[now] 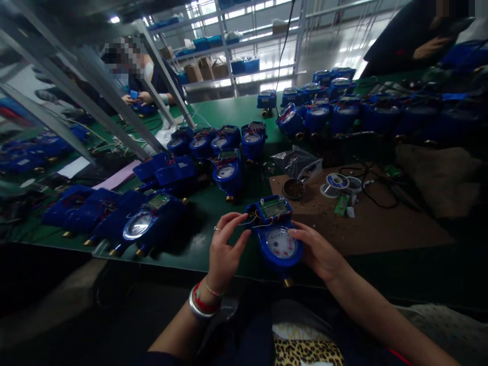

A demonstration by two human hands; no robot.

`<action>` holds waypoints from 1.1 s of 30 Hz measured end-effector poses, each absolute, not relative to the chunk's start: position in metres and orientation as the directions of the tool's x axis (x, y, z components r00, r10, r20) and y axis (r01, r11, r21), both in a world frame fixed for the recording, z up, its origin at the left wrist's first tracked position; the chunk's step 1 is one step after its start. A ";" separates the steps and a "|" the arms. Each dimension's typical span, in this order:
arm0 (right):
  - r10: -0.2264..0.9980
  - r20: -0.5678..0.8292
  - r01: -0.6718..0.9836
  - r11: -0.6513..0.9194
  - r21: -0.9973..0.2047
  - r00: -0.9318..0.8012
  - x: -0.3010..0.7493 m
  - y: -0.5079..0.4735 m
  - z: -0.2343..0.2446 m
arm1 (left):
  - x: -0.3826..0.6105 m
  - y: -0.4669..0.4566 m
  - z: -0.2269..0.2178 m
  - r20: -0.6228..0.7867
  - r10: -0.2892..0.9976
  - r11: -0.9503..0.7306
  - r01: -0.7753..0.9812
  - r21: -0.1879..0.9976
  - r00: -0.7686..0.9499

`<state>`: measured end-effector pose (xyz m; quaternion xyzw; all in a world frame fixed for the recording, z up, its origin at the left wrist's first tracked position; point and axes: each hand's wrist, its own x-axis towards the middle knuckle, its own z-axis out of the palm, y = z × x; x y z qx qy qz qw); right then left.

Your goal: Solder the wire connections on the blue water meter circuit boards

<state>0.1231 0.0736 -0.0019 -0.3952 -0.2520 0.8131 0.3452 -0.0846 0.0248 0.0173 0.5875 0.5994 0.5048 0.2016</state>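
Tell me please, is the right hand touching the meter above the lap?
Touching. The head view shows the right hand gripping the meter at its side, thumb over its edge.

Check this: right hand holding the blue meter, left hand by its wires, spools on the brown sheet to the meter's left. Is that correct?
Not quite: the spools lie on the brown sheet to the right of the blue meter, as the head view shows. The right hand holds the meter and the left hand is by its wires.
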 end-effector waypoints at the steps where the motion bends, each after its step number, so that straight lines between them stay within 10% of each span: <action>1: 0.747 -0.492 -0.337 -0.651 -0.680 -0.448 0.123 0.078 -0.002 | -0.087 0.029 0.017 0.380 0.903 -0.230 0.520 0.822 -0.200; 7: 0.692 -0.529 -0.218 -0.686 -0.694 -0.491 0.129 0.099 -0.001 | -0.094 0.053 0.025 0.478 0.876 -0.387 0.501 0.774 -0.061; 14: 0.905 -0.339 0.095 -0.325 -0.941 -0.257 0.142 0.125 -0.016 | -0.085 0.080 0.027 0.468 0.875 -0.469 0.457 0.756 0.123; 33: 0.917 -0.331 0.181 -0.295 -0.938 -0.224 0.145 0.128 -0.021 | -0.065 0.116 0.037 0.276 0.960 -0.269 0.464 0.844 0.054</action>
